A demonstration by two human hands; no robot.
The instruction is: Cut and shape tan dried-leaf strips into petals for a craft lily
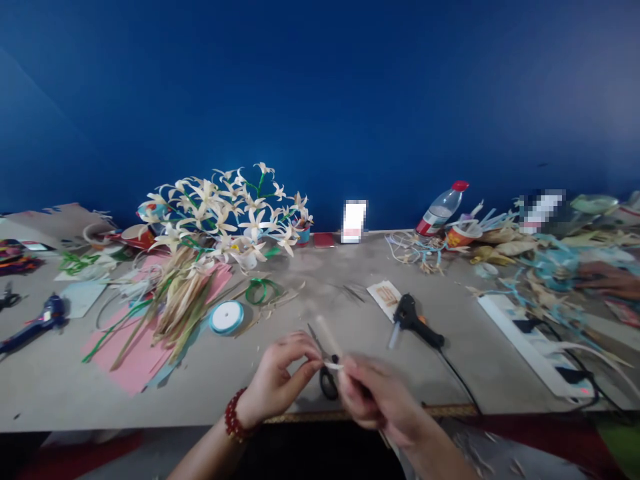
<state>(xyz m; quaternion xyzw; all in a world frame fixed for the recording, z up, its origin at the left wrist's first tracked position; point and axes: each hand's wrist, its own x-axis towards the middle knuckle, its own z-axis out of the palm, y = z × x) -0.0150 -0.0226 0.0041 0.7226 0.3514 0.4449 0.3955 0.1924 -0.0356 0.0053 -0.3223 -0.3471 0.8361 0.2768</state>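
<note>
Near the tabletop's (320, 267) front edge, a pale strip (334, 366) spans the small gap between the two hands. The left hand (280, 377), wearing a red bracelet (235, 417) at the wrist, pinches one end between thumb and fingertips. The right hand (377, 400), blurred, has its fingers curled closed on the other end, and a smeared pale length rises from it toward eleven o'clock; whether that is the same strip, I cannot tell.

Scissors (328, 383) lie just beyond and between the hands, points toward eleven. From the hands, a black glue gun (417, 321) sits at two, its nose just beside a packet (384, 293). Tweezers (355, 293) lie between twelve and one. At ten are a ribbon spool (227, 320) and, farther out, dried husks (185, 300) over pink paper (130, 363). White flowers (255, 223) stand at eleven, a bottle (440, 212) leans at one, and a power strip (520, 347) lies at three.
</note>
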